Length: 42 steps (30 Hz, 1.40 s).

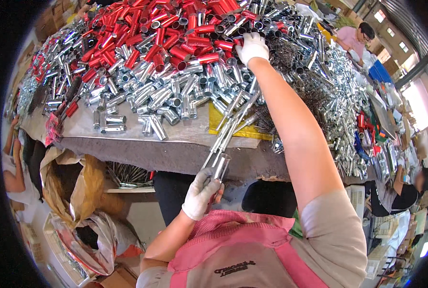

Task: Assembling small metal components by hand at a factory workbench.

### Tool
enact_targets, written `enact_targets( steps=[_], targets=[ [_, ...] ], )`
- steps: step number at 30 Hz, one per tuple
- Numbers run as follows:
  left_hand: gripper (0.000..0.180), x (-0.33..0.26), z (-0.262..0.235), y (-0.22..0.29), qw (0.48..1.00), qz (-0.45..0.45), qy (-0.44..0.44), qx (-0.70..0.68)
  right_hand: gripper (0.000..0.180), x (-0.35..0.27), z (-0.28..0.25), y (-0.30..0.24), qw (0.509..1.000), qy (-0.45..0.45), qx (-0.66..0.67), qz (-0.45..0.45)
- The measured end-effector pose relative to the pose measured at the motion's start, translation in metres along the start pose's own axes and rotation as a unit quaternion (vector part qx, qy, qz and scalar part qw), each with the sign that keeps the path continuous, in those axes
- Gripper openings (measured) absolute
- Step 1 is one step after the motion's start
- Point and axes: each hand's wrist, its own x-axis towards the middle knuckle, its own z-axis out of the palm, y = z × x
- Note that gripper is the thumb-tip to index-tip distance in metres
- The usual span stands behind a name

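Nearest the body, in front of the pink apron (pixel 233 235), the gloved left hand (pixel 197 196) was closed around a shiny silver metal tube (pixel 221 165), short of the table's near edge. Good handling here seemed to call for a secure but gentle grip low on the tube, its rim left clear, and a reach from above that did not drag neighbouring parts loose. The tube's long axis ran obliquely, its open end pointing up and away from the body, slightly rightward. Just beyond it, slender metal rods (pixel 233 126) slanted over the yellow sheet (pixel 217 120), roughly parallel to the tube; whether they touched it could not be told. Farther off, the gloved right hand (pixel 253 48) reached, fingers bent, into the heap between red tubes (pixel 190 45) and dark wiry parts (pixel 287 53); its fingertips were hidden, so its hold could not be told.
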Motion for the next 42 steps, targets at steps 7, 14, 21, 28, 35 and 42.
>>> enact_targets(
  steps=[7, 14, 21, 28, 35, 42],
  targets=[
    [0.025, -0.001, -0.009, 0.004, 0.999, -0.021, 0.008, 0.046, 0.047, -0.044, -0.036, 0.014, 0.907, 0.058, 0.411, -0.065],
    [0.02, 0.017, 0.009, 0.017, 0.961, 0.002, -0.032, 0.274, 0.036, -0.193, -0.139, 0.058, 0.858, -0.308, 0.398, -0.101],
    [0.043, 0.033, 0.027, 0.014, 0.806, 0.138, -0.149, 0.557, 0.042, -0.266, -0.164, 0.076, 0.794, -0.42, 0.433, -0.078],
    [0.047, 0.027, 0.046, 0.016, 0.748, -0.04, -0.239, 0.618, 0.033, -0.3, -0.174, 0.067, 0.778, -0.456, 0.412, -0.13],
    [0.066, 0.025, 0.044, -0.023, 0.813, 0.136, -0.149, 0.546, 0.026, -0.325, -0.159, 0.065, 0.78, -0.338, 0.526, 0.002],
    [0.032, 0.021, 0.046, -0.03, 0.937, 0.008, -0.095, 0.337, 0.024, -0.335, -0.108, 0.103, 0.999, -0.034, -0.014, -0.038]
  ],
)
